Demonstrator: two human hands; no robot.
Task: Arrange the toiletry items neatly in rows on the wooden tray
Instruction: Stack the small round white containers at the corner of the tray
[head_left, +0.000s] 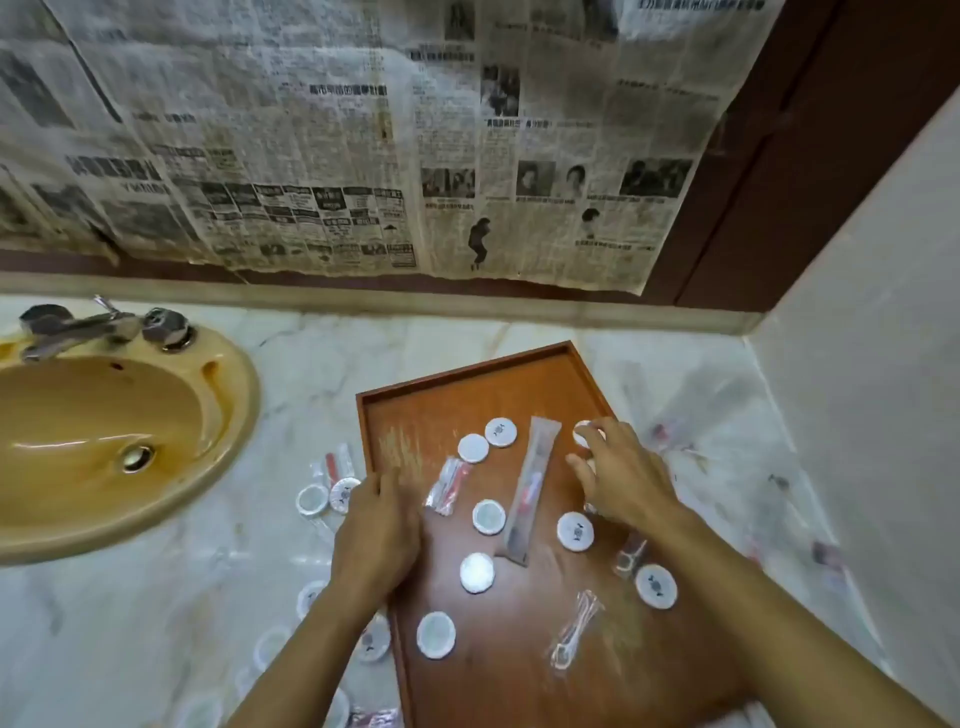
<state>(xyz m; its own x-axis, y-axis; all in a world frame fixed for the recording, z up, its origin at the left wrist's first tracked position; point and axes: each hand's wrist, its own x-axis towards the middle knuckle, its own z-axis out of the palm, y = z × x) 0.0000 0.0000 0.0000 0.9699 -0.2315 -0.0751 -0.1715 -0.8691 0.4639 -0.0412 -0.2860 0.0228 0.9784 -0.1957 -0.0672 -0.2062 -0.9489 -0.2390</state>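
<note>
Several small round white wrapped soaps lie scattered on the reddish-brown wooden tray, light and slippery; best pinched by the rim. Left hand rests flat, fingers together, on the tray's edge; right hand seems to pinch one white disc.

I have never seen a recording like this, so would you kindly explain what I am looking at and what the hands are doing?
There is no machine: a person wears a camera on the head that looks forward and down at their own two hands. A wooden tray lies on a marble counter beside a yellow sink. Scattered on the tray are round white wrapped discs, a long toothbrush packet and small clear sachets; more lie on the counter. The left hand rests at the tray's left edge. The right hand touches a round disc near the right edge; whether it pinches it is unclear.
</note>
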